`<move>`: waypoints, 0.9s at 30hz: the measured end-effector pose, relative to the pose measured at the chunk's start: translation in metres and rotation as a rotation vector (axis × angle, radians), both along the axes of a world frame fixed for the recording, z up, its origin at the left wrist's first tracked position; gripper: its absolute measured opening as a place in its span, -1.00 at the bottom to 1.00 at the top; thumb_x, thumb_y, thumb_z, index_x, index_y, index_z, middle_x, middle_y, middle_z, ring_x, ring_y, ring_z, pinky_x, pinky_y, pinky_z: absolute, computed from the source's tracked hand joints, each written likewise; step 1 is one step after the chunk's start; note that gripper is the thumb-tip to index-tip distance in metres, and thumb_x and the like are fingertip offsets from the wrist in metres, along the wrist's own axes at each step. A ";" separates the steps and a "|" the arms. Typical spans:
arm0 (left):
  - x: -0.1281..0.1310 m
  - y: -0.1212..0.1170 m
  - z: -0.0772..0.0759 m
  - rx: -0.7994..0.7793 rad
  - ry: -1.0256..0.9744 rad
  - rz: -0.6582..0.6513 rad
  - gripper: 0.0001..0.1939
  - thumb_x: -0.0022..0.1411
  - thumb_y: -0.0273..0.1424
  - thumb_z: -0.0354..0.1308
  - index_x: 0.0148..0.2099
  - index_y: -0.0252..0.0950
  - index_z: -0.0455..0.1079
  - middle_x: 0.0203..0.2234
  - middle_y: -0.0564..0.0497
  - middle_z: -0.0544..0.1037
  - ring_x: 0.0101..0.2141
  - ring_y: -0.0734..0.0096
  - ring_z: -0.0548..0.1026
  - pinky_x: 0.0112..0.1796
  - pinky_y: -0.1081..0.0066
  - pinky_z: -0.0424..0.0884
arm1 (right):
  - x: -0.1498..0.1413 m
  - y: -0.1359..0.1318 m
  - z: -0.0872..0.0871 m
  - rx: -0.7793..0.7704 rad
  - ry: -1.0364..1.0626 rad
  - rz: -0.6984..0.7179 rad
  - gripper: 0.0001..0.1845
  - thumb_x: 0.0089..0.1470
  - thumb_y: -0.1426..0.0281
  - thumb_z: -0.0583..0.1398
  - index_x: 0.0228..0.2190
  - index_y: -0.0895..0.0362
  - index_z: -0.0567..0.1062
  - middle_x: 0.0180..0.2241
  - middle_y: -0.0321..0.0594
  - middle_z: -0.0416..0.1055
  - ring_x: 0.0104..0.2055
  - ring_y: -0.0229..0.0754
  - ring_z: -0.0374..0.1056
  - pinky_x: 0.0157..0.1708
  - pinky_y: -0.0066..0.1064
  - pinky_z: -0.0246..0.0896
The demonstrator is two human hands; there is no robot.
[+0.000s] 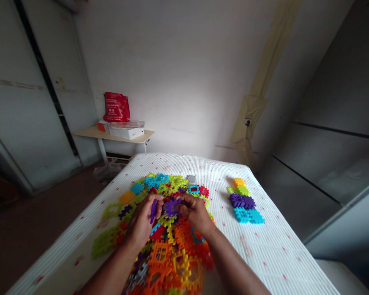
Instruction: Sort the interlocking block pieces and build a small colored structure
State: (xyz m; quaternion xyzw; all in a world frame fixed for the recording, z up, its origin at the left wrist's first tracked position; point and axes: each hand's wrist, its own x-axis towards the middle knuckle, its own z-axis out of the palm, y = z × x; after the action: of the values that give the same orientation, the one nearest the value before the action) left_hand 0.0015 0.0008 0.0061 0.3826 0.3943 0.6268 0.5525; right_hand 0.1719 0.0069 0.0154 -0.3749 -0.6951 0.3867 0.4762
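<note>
My left hand is closed on a purple puzzle tile, held nearly edge-on to me. Between the fingers of my right hand is another purple puzzle tile with a cut-out middle, its face turned toward me. The two tiles are close together but apart. Both hands are over a large heap of notched plastic tiles in many colours, with orange tiles nearest me and green ones behind. Part of the heap is hidden by my hands and forearms.
Right of the heap, small groups of tiles lie in a column: yellow, green, purple and blue. All rest on a white ribbed bed cover. A side table at back left carries a red bag and a white box.
</note>
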 end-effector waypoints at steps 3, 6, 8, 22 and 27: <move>0.000 -0.003 -0.001 0.007 0.144 -0.048 -0.70 -0.01 -0.17 0.25 -0.29 -0.28 0.46 -0.55 0.09 0.45 -0.54 0.54 0.32 -0.53 0.56 0.19 | 0.007 0.005 -0.002 -0.007 0.021 0.019 -0.77 0.03 0.35 0.15 -0.28 0.13 0.54 -0.41 -0.30 0.41 -0.40 -0.30 0.28 -0.39 -0.52 0.19; 0.001 -0.005 0.001 0.010 0.283 -0.084 -0.66 -0.02 -0.15 0.25 -0.25 -0.27 0.45 -0.62 0.14 0.39 -0.61 0.57 0.24 -0.57 0.57 0.14 | 0.010 0.006 -0.003 0.006 0.028 0.038 -0.74 0.03 0.33 0.16 -0.22 0.11 0.53 -0.35 -0.28 0.44 -0.35 -0.27 0.32 -0.33 -0.48 0.23; 0.003 -0.007 0.004 0.004 0.350 -0.074 -0.62 -0.06 -0.12 0.26 -0.25 -0.28 0.45 -0.64 0.14 0.37 -0.62 0.55 0.23 -0.59 0.56 0.13 | 0.011 0.005 -0.001 0.021 0.017 0.079 -0.74 0.05 0.32 0.15 -0.21 0.10 0.53 -0.33 -0.29 0.45 -0.33 -0.27 0.34 -0.31 -0.45 0.25; 0.005 -0.005 0.011 -0.121 0.179 0.045 -0.57 -0.30 -0.10 0.38 -0.48 -0.28 0.35 -0.67 0.18 0.37 -0.64 0.58 0.22 -0.61 0.57 0.18 | -0.015 -0.025 0.022 0.391 -0.755 -0.298 -0.41 -0.02 0.18 0.23 0.01 0.18 0.32 -0.11 -0.07 0.38 -0.07 -0.03 0.29 -0.08 -0.26 0.25; 0.005 -0.002 0.006 -0.117 0.167 0.072 -0.52 -0.29 -0.08 0.39 -0.37 -0.31 0.44 -0.58 0.11 0.49 -0.53 0.51 0.35 -0.52 0.59 0.28 | 0.000 -0.018 0.032 0.367 -0.826 -0.395 -0.51 0.02 0.27 0.19 0.00 0.13 0.33 -0.14 -0.14 0.42 -0.11 -0.07 0.32 -0.09 -0.32 0.24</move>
State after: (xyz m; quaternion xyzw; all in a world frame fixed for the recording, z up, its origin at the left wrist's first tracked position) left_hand 0.0065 -0.0014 0.0116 0.3862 0.4882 0.5881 0.5164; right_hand 0.1721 -0.0110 0.0474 -0.5314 -0.7980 -0.0208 0.2833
